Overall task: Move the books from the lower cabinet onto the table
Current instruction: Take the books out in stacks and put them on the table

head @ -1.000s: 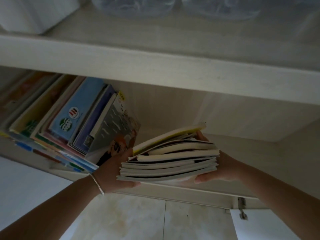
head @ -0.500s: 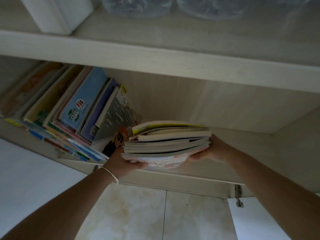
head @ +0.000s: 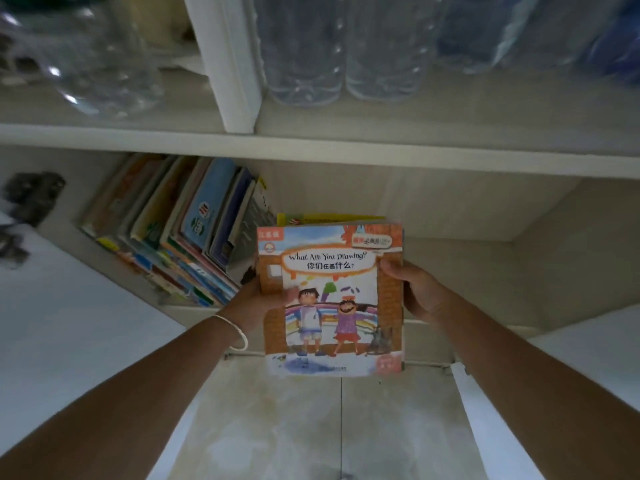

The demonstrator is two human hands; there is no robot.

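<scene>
Two hands hold a stack (head: 332,299) of thin books between them. The left hand (head: 258,303) grips the stack's left edge, thumb curled over the top cover. The right hand (head: 414,289) grips the right edge, thumb on top too. Both hands are closed tight on the stack, one at 9 o'clock and one at 3 o'clock from its middle.

The stack lies flat with its cover facing up. Its long side runs from 12 o'clock down to 6 o'clock, toward the person. It is in front of the lower cabinet (head: 519,216), partly past its front edge and over the floor (head: 311,427). Both hands are just as near to it, so I think both will carry it. No table shows here, so I think the person must turn to find one.

More books (head: 180,233) lean in the cabinet at 10 o'clock from the stack. They tip to the right and fill the left part. The right part looks bare.

The shelf (head: 381,154) above holds clear bottles (head: 339,46), and a glass jar (head: 97,60) at 11 o'clock
</scene>
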